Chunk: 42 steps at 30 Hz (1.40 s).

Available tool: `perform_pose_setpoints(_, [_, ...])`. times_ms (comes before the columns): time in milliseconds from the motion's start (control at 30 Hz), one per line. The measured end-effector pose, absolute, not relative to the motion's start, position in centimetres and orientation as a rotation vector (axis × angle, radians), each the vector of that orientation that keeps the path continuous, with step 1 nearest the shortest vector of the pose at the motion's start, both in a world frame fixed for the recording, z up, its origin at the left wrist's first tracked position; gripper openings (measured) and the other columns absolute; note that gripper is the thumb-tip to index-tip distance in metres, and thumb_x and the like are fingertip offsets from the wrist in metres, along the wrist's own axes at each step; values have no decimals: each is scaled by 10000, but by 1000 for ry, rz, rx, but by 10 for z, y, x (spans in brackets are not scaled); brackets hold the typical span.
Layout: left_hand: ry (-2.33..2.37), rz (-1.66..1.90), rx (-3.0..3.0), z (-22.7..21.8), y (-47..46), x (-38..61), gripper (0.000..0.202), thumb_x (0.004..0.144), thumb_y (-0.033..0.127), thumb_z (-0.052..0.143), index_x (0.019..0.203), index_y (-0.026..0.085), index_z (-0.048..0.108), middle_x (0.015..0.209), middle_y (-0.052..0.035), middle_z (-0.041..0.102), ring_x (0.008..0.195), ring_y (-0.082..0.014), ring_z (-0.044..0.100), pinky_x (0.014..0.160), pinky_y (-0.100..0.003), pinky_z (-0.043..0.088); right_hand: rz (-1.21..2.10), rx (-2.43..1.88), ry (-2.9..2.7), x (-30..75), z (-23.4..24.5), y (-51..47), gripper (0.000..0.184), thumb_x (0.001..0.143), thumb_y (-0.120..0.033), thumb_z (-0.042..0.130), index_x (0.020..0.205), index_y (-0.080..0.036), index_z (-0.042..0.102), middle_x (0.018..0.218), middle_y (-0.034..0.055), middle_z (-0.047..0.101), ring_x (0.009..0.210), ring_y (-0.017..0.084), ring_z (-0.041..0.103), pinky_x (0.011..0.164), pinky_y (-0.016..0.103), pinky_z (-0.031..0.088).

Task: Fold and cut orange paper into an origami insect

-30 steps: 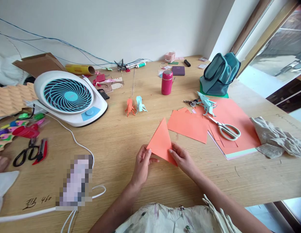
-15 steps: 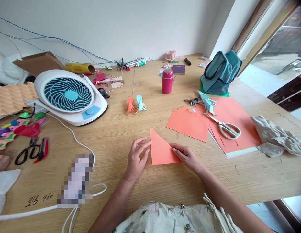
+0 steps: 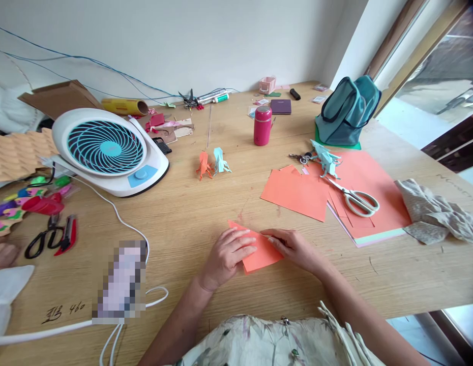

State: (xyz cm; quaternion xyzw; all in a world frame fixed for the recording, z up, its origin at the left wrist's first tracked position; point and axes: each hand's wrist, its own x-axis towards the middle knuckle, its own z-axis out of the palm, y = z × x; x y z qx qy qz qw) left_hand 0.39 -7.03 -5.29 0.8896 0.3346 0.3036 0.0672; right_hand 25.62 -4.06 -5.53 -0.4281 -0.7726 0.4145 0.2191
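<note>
A folded sheet of orange paper (image 3: 262,255) is between my two hands, tilted over the table. My left hand (image 3: 227,254) has its fingers laid across the left part of the sheet; its thumb is hidden. The upper right edge is pinched by the thumb and fingers of my right hand (image 3: 288,246). Beyond the hands stand an orange paper figure (image 3: 203,165) and a light blue paper figure (image 3: 220,161). More orange paper (image 3: 295,195) lies flat to the right, with white-handled scissors (image 3: 360,203) on the stack beside it.
A white fan (image 3: 110,152) stands at the left, its cord running forward past a blurred-out object (image 3: 120,282). Black-handled scissors (image 3: 40,244) lie left. A pink flask (image 3: 262,127) and a teal bag (image 3: 343,114) stand at the back; crumpled grey cloth (image 3: 442,213) lies right.
The paper has turned and tipped from an upright triangle to a slanted, lower position. My left hand has moved from beside its left edge onto it. My right hand keeps its pinch.
</note>
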Motion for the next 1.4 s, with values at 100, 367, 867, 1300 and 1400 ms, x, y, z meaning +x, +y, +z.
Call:
perform_pose_setpoints(100, [976, 824, 2619, -60, -74, 7, 227, 921, 75, 555, 1064, 193, 685, 1111, -52, 758, 1104, -199, 674, 991, -374, 528, 936, -1140, -2210, 264, -54, -44, 349, 1025, -349, 453, 1259, -179, 648, 1084, 122, 673, 934, 226, 646, 826, 365, 516])
perform_pose_setpoints(367, [1101, 706, 2552, -59, -83, 16, 191, 905, 201, 636, 1088, 177, 687, 1067, -72, 750, 1081, -237, 661, 975, -420, 560, 759, -985, -2435, 287, -53, -68, 326, 937, -387, 640, 1220, -226, 647, 1115, 122, 656, 1002, 263, 592, 882, 434, 492])
perform_pose_setpoints(867, [1369, 325, 2509, -38, -94, 35, 275, 878, 218, 682, 1150, 197, 655, 1230, -78, 687, 1080, -274, 615, 941, -427, 541, 594, -1072, -2358, 277, -71, -70, 236, 989, -185, 507, 1108, -228, 707, 990, 102, 654, 898, 226, 582, 798, 385, 494])
perform_pose_setpoints(1300, [1430, 180, 2464, -29, -93, 44, 118, 915, 180, 623, 1013, 178, 689, 1077, -85, 699, 993, -251, 639, 878, -388, 546, 547, -1104, -2363, 281, -73, -72, 223, 994, -206, 511, 1103, -225, 706, 995, 104, 658, 902, 228, 599, 803, 390, 488])
perform_pose_setpoints(1400, [1417, 193, 2415, -24, -91, 41, 152, 951, 163, 565, 915, 184, 711, 981, -61, 720, 928, -221, 667, 825, -344, 534, 538, -1147, -2351, 285, -71, -74, 213, 999, -213, 502, 1047, -216, 710, 984, 105, 660, 899, 229, 607, 802, 390, 488])
